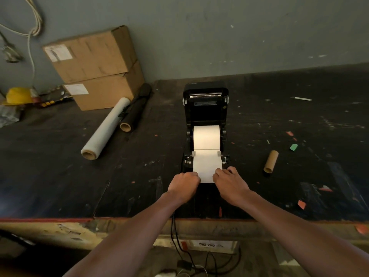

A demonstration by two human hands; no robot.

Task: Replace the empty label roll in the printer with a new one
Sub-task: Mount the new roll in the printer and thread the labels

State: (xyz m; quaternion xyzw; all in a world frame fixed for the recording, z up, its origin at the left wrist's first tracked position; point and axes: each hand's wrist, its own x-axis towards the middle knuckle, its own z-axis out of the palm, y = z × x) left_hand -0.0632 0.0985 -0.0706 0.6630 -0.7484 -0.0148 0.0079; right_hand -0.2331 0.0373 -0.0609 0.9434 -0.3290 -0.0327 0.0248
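A black label printer (205, 108) stands on the dark table with its lid tilted up and back. A full white label roll (206, 136) sits in its bay. The label strip (207, 166) runs forward under two small guides and over the printer's front edge. My left hand (184, 184) pinches the strip's left edge. At the right edge my right hand (229, 182) holds the same strip. An empty brown cardboard core (271, 161) lies on the table to the right of the printer.
Two stacked cardboard boxes (95, 66) stand at the back left, with a roll of clear stretch film (105, 128) and a black roll (135, 110) in front of them. A yellow hard hat (19, 95) lies far left. Cables (179, 246) hang below the table edge. Paper scraps dot the right side.
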